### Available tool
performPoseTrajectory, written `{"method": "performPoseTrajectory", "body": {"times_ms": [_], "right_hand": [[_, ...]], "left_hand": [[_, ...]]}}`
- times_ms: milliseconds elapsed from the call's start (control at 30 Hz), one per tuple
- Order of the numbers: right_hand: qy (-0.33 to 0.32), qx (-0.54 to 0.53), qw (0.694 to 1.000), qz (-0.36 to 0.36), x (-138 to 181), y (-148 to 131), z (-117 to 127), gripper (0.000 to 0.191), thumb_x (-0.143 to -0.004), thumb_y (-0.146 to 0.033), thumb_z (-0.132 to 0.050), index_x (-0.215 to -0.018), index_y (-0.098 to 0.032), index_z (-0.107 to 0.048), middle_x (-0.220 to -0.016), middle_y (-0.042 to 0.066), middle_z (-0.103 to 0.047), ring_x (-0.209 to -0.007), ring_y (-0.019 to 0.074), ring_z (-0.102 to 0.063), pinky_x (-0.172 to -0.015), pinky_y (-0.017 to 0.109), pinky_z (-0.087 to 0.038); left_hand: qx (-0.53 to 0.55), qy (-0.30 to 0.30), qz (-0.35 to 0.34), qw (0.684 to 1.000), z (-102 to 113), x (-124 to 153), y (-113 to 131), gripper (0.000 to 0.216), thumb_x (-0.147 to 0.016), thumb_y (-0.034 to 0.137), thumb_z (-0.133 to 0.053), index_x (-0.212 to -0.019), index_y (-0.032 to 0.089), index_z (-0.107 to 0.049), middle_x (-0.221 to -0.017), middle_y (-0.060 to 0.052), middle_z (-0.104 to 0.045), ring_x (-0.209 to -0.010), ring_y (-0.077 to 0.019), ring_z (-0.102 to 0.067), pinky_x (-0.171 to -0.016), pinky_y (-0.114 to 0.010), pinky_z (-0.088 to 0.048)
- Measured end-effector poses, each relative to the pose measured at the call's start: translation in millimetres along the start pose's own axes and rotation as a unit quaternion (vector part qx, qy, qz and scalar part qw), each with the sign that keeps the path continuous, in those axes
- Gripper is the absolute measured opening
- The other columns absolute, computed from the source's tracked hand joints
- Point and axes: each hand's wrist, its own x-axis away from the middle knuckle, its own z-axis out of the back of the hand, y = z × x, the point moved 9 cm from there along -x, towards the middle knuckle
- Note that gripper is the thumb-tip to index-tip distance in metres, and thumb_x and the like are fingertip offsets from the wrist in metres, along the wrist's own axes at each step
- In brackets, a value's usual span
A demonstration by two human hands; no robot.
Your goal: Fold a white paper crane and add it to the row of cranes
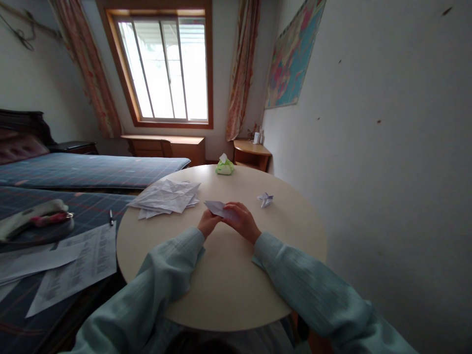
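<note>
Both my hands hold a folded piece of white paper [217, 208] a little above the middle of the round table [221, 275]. My left hand [208, 223] grips its near left edge, fingers closed. Across its right side lies my right hand [242, 221], fingers curled over the paper and hiding part of it. To the left is a loose stack of creased white paper sheets [167, 196]. A small folded paper shape [265, 199] stands on the table to the right of my hands.
A green tissue pack [224, 165] stands at the table's far edge. Left of the table, a bed [88, 196] bears printed sheets [79, 265], a pen [111, 217] and a bag-like item [37, 221]. A white wall [387, 196] rises on the right.
</note>
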Motion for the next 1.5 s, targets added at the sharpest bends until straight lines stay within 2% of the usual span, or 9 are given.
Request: {"method": "performPoseTrajectory", "body": {"times_ms": [133,400,700,933,1067,1167,1267,1333,1500], "right_hand": [[-0.008,0.01,1.0,0.001,1.1,1.1,-4.7,0.04,-0.063,-0.032,-0.062,-0.099,-0.023,-0.048,-0.101,0.006,-0.056,-0.094,0.0191,-0.051,-0.083,0.035,-0.039],[0.054,-0.008,0.997,-0.051,2.2,10.5,9.3,0.01,-0.074,-0.026,-0.05,-0.083,-0.021,-0.051,-0.096,0.005,-0.058,-0.09,0.016,-0.052,-0.08,0.033,-0.041],[0.164,-0.047,0.977,-0.129,5.3,31.5,32.1,0.043,-0.067,-0.038,-0.056,-0.103,-0.018,-0.044,-0.111,0.011,-0.049,-0.103,0.0199,-0.045,-0.089,0.041,-0.034],[-0.012,-0.341,0.878,-0.335,16.4,69.2,-21.0,0.034,-0.056,-0.04,-0.063,-0.076,-0.013,-0.055,-0.069,0.006,-0.064,-0.061,0.0144,-0.06,-0.06,0.029,-0.047],[0.088,-0.342,0.859,-0.372,20.4,79.0,-2.2,0.027,-0.054,-0.036,-0.065,-0.065,-0.013,-0.056,-0.062,0.003,-0.062,-0.057,0.0129,-0.06,-0.055,0.025,-0.046],[0.15,-0.287,0.874,-0.362,21.0,85.3,13.8,0.026,-0.054,-0.036,-0.065,-0.062,-0.014,-0.056,-0.057,0.002,-0.061,-0.055,0.0136,-0.059,-0.052,0.025,-0.044],[0.181,-0.166,0.922,-0.298,17.2,78.5,28.6,0.023,-0.055,-0.036,-0.064,-0.06,-0.015,-0.057,-0.055,0.001,-0.06,-0.055,0.0142,-0.056,-0.053,0.026,-0.043],[0.185,-0.096,0.945,-0.251,14.9,68.7,33.4,0.02,-0.058,-0.035,-0.063,-0.061,-0.016,-0.058,-0.058,0.001,-0.061,-0.057,0.0143,-0.056,-0.055,0.026,-0.043],[0.171,-0.006,0.971,-0.165,11.1,45.7,35.8,0.011,-0.065,-0.03,-0.058,-0.065,-0.019,-0.059,-0.067,0.002,-0.063,-0.063,0.0145,-0.058,-0.058,0.026,-0.044]], "left_hand": [[0.009,0.009,-0.021,1.0,2.8,-2.0,3.5,0.035,-0.042,0.007,-0.065,-0.076,0.013,-0.061,-0.074,-0.002,-0.064,-0.074,-0.0188,-0.058,-0.07,-0.032,-0.045],[0.004,0.041,-0.079,0.996,9.5,-4.2,13.5,0.027,-0.046,0.013,-0.065,-0.073,0.014,-0.059,-0.068,-0.002,-0.063,-0.066,-0.016,-0.057,-0.062,-0.03,-0.045],[0.083,0.145,-0.032,0.986,45.5,-12.4,-2.5,0.023,-0.051,0.011,-0.06,-0.074,0.014,-0.057,-0.069,-0.001,-0.062,-0.076,-0.0173,-0.058,-0.075,-0.035,-0.046],[0.144,0.133,0.009,0.981,46.5,-15.7,-11.4,0.026,-0.049,0.006,-0.055,-0.073,0.015,-0.056,-0.062,0.001,-0.059,-0.07,-0.014,-0.057,-0.078,-0.033,-0.045],[0.109,0.108,-0.025,0.988,50.3,-18.9,-0.7,0.015,-0.057,0.016,-0.046,-0.07,0.016,-0.053,-0.066,-0.001,-0.059,-0.072,-0.0151,-0.058,-0.074,-0.034,-0.045],[0.022,0.191,-0.08,0.978,73.3,-14.9,17.0,0.017,-0.064,0.021,-0.037,-0.072,0.016,-0.051,-0.074,-0.003,-0.059,-0.077,-0.016,-0.058,-0.069,-0.032,-0.044],[-0.131,0.288,-0.228,0.921,83.6,6.1,58.1,0.018,-0.069,0.024,-0.038,-0.081,0.017,-0.05,-0.089,-0.005,-0.056,-0.089,-0.0161,-0.052,-0.073,-0.029,-0.041],[-0.237,0.268,-0.314,0.88,66.0,18.8,80.0,0.018,-0.072,0.028,-0.043,-0.084,0.017,-0.05,-0.092,-0.006,-0.053,-0.091,-0.016,-0.049,-0.074,-0.029,-0.04],[-0.425,0.038,-0.36,0.83,-3.5,26.5,75.2,0.028,-0.065,0.038,-0.057,-0.083,0.018,-0.052,-0.088,-0.006,-0.055,-0.088,-0.0183,-0.048,-0.08,-0.034,-0.037]]}}
